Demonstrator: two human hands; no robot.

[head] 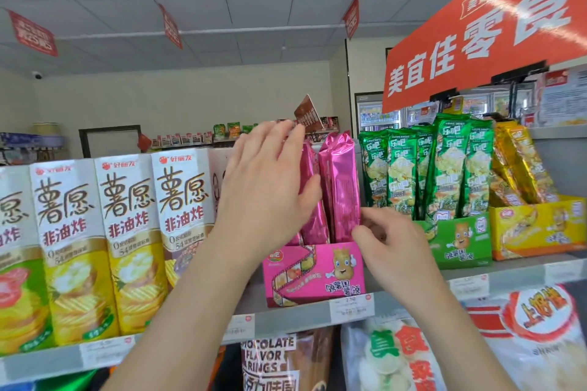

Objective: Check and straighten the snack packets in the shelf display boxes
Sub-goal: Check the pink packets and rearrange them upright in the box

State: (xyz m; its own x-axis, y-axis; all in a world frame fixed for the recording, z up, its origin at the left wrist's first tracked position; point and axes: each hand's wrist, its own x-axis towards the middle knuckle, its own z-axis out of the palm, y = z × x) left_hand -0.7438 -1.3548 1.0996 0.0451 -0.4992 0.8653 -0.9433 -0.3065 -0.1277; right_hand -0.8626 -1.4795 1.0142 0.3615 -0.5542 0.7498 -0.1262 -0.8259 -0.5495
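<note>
Two pink packets [340,187] stand in one pink box [314,273]; the left hand [266,197] presses one with straight fingers, while the right hand [394,247] pinches the other with curled fingers.

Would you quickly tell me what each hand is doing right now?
Left hand: open, flat against the pink packets.
Right hand: pinching the right pink packet.

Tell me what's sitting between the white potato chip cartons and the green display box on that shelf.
The pink display box, holding upright pink packets; the head view shows it.
</note>
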